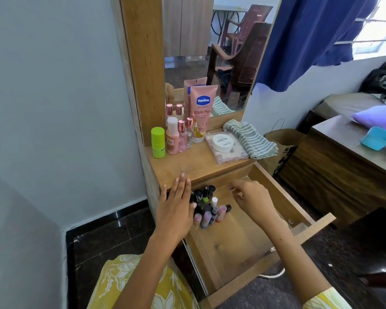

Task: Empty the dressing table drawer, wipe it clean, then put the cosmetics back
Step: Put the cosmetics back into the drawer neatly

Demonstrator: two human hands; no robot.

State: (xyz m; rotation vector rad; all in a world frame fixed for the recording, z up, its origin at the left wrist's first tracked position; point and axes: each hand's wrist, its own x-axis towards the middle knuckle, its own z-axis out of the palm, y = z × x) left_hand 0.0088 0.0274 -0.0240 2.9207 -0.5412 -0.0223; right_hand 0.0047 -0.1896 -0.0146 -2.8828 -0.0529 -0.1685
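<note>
The wooden drawer (241,248) is pulled out from the dressing table (201,166). Several small nail polish bottles (206,206) stand packed in its far left corner. My left hand (176,206) lies flat with fingers together, spanning the table's front edge and the drawer's left side, next to the bottles. My right hand (252,197) hovers over the drawer's far middle, fingers loosely curled, holding nothing I can see. On the tabletop stand a green bottle (158,142), pink bottles (176,137), a pink Vaseline tube (202,110), a clear case with a white jar (224,146) and a striped cloth (250,139).
A mirror (214,52) rises behind the tabletop. A paper bag (281,148) stands on the floor to the right of the dressing table, beside a dark wooden desk (334,170) with a teal box (377,141). A blue curtain (310,41) hangs at upper right. Grey wall lies to the left.
</note>
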